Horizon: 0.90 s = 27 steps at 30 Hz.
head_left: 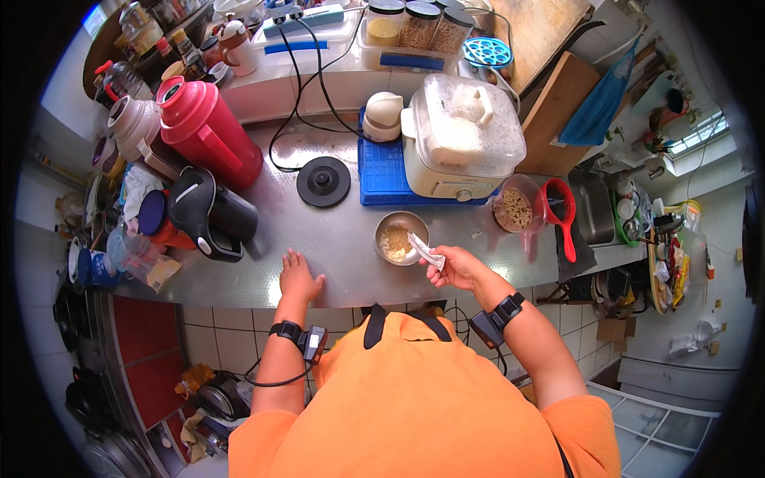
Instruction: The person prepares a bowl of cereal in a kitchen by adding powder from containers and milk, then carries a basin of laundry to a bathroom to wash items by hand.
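Observation:
My right hand is closed around a slim white stick packet, which tilts over the right rim of a small metal bowl. Pale, flaky or powdery food lies in the bowl; whether anything falls from the packet is too small to tell. On the metal counter, left of the bowl, my left hand rests palm down with its fingers stretched out, holding nothing.
Behind the bowl, a white steamer stands on a blue plastic basket. A clear jug of grains and a red-handled scoop are to the right. Leftward are a black kettle, its base and a pink thermos.

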{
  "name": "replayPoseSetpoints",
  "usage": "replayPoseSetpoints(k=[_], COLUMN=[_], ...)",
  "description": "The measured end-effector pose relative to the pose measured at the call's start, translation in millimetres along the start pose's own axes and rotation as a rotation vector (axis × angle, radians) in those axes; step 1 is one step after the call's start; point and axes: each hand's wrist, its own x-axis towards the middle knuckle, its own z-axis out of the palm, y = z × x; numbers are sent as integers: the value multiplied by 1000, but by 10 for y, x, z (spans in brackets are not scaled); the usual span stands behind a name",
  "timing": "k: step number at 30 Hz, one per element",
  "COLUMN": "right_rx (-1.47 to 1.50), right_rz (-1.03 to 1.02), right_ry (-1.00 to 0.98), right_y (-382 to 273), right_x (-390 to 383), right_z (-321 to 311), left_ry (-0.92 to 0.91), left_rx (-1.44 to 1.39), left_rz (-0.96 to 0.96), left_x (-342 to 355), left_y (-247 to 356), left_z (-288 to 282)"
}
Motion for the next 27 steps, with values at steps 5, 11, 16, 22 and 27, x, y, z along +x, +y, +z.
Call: replayPoseSetpoints(k=[5,11,16,22,27], right_rx=[-30,53,11,-128,-166], right_rz=[-15,3,-33,-34,37], right_ry=[34,-17,-13,77,118], right_y=[27,15,83,232,263], right_x=[36,33,44,69,114], right_z=[-21,35,12,-28,-11], left_ry=[0,11,18,23,-21], left_rx=[3,8,8,-2,1], left_rz=[-2,-5,-3,15,46], left_x=[12,0,-2,28,80], left_y=[0,8,-4,-34,-108], left_z=[8,5,17,27,-21])
